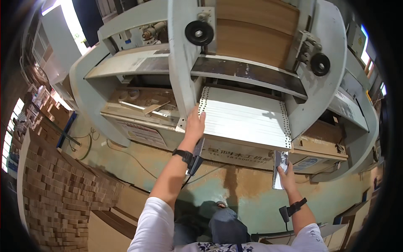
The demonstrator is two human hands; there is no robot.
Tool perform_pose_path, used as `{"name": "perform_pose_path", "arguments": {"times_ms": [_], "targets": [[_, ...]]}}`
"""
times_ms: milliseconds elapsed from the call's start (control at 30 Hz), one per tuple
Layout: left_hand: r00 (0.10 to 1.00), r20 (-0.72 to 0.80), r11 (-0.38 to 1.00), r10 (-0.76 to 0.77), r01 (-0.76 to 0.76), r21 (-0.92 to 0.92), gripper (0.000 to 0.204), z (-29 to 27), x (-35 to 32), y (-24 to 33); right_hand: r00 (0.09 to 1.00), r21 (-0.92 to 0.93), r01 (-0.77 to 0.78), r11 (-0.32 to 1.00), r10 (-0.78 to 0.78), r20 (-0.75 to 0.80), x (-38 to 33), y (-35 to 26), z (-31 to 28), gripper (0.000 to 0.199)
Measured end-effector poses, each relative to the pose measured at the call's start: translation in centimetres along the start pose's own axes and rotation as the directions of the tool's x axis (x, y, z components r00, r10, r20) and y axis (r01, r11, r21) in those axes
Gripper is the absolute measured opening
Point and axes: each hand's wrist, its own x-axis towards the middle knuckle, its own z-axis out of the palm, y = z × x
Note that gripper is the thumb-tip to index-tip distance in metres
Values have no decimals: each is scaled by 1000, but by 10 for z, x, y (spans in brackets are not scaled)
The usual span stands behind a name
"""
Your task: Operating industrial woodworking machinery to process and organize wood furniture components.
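Note:
In the bay of a large machine lies a row of white strips (243, 113), side by side, with dark round holes along both ends. My left hand (194, 124) is at the near left corner of these strips, fingers stretched forward and thumb apart, touching their edge. A flat grey shape (199, 145) shows beneath that wrist; whether it is held cannot be made out. Below the near right corner, my right hand (287, 176) grips a short flat panel (278, 170), whitish with a shiny, dark-patterned upper part. Each of my wrists wears a black strap with a small device.
The pale grey machine has an upright post (178, 63) and black handwheels (199, 33). A dark crossbar (247, 71) spans above the strips. Wood scraps (155, 107) lie in the left bay. Stacked wooden blocks (54, 197) stand at the left; a cable (130, 155) crosses the floor.

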Motion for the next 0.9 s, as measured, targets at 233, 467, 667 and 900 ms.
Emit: {"name": "perform_pose_path", "arguments": {"times_ms": [233,467,667,900], "targets": [[892,213,747,-398,450,-489,44,7,15,-23,1000,30,-13,999,14,-18,-3,-6,2,65],[833,343,569,-434,549,-612,46,6,-4,9,999,-28,-43,999,42,-23,-5,-7,-4,66],[884,329,761,-332,457,-460,51,15,-10,5,996,-97,-35,995,27,-86,0,14,-7,66],[561,743,712,366,-682,165,106,56,-17,78,997,-68,-52,996,48,-55,-1,-5,-1,67]]}}
